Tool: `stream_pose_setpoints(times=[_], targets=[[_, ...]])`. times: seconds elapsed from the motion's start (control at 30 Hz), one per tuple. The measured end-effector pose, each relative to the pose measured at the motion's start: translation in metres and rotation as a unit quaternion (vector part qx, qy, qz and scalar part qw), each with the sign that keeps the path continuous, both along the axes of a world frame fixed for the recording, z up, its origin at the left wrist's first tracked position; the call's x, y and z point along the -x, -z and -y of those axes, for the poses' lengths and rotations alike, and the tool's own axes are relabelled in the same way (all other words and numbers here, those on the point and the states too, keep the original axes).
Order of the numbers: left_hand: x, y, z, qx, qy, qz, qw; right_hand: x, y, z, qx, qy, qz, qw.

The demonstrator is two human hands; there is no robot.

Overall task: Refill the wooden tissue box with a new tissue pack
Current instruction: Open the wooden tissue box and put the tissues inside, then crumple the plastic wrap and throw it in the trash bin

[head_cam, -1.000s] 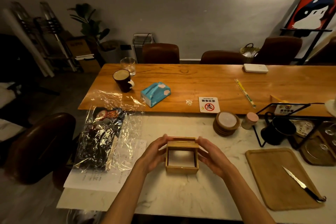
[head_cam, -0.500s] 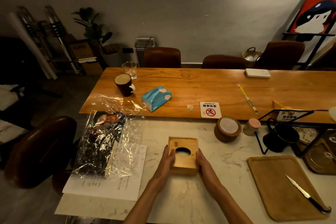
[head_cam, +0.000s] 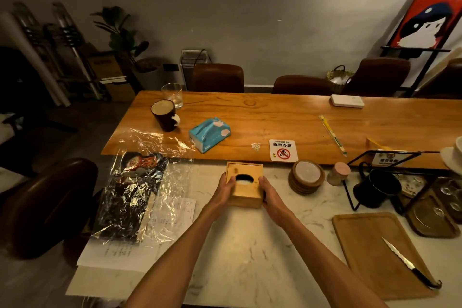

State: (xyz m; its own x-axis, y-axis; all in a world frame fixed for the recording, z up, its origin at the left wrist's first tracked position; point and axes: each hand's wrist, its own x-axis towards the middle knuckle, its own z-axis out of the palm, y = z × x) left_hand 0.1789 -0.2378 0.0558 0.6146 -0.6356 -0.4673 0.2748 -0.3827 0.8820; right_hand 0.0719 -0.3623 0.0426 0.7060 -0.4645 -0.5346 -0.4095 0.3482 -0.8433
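- Far left, a dark chair (head_cam: 47, 205) is tucked beside the marble counter (head_cam: 245, 257).
- On the counter's left end, crinkled clear wrap (head_cam: 140, 197) lies over a dark printed packet and a sheet of paper (head_cam: 175, 217).
- Beyond it, on the wooden table (head_cam: 275, 117), a dark mug (head_cam: 163, 115) stands just in front of an empty glass (head_cam: 172, 95).
- Right of the mug sits the blue tissue pack (head_cam: 209, 134) — flat on the wood, well apart from both hands.
- Centre now: the wooden tissue box (head_cam: 246, 189) sits on the marble, hole side up, near the counter's far edge.
- The left hand (head_cam: 223, 194) presses its left side, fingers together against the wood.
- The right hand (head_cam: 271, 195) grips the right side, fingers curled round the near corner — box clamped between the two.
- Behind it, a no-smoking sign (head_cam: 283, 150) lies on the table edge.
- Right of the box, a stack of coasters (head_cam: 307, 176), then a small pink-lidded jar (head_cam: 338, 174).
- Further right, a black mug (head_cam: 380, 189) within a black wire stand (head_cam: 390, 157).
- Near right, a wooden cutting board (head_cam: 370, 245) with a knife (head_cam: 407, 262) lying on it.
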Motion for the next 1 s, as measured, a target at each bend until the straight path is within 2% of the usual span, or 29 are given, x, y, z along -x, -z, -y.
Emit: stream_pose_setpoints(times=[0.07, 0.1, 0.17, 0.23, 0.3, 0.37, 0.47, 0.53, 0.63, 0.73, 0.8, 0.87, 0.93, 1.0], targets=[[0.001, -0.003, -0.006, -0.013, 0.011, 0.005, 1.0, -0.001, -0.012, -0.006, -0.004, 0.025, -0.002, 1.0], [0.001, -0.007, -0.011, -0.027, 0.012, 0.018, 0.999, -0.003, -0.019, -0.01, 0.033, 0.047, -0.012, 0.998], [-0.004, -0.018, -0.028, -0.041, -0.008, 0.086, 0.995, -0.009, -0.036, -0.024, 0.192, 0.116, -0.039, 0.974], [-0.021, -0.034, -0.057, -0.03, -0.062, 0.183, 0.981, -0.021, -0.057, -0.047, 0.339, 0.165, 0.005, 0.926], [-0.048, -0.048, -0.101, -0.029, -0.131, 0.277, 0.951, -0.044, -0.068, -0.076, 0.401, 0.141, 0.065, 0.903], [-0.082, -0.056, -0.153, -0.058, -0.219, 0.33, 0.917, -0.077, -0.056, -0.1, 0.363, 0.065, 0.074, 0.927], [-0.135, -0.055, -0.228, -0.157, -0.32, 0.326, 0.876, -0.123, -0.027, -0.13, 0.233, -0.034, -0.017, 0.972], [-0.161, -0.043, -0.267, -0.246, -0.303, 0.258, 0.884, -0.14, -0.009, -0.144, 0.175, -0.036, -0.1, 0.979], [-0.179, -0.03, -0.306, -0.335, -0.214, 0.194, 0.897, -0.154, 0.012, -0.15, 0.169, -0.043, -0.179, 0.968], [-0.191, -0.026, -0.314, -0.302, -0.126, 0.166, 0.93, -0.161, 0.014, -0.157, 0.136, -0.06, -0.18, 0.972], [-0.201, -0.016, -0.307, -0.28, -0.058, 0.155, 0.946, -0.163, 0.006, -0.168, 0.07, -0.011, -0.111, 0.991], [-0.214, -0.004, -0.301, -0.221, -0.056, 0.161, 0.96, -0.164, -0.012, -0.179, 0.039, 0.03, -0.025, 0.998], [-0.218, -0.026, -0.299, -0.131, -0.082, 0.153, 0.976, -0.166, -0.036, -0.182, 0.087, 0.047, 0.023, 0.995], [-0.22, -0.057, -0.298, -0.061, -0.1, 0.138, 0.984, -0.163, -0.061, -0.18, 0.179, 0.067, 0.049, 0.98]])
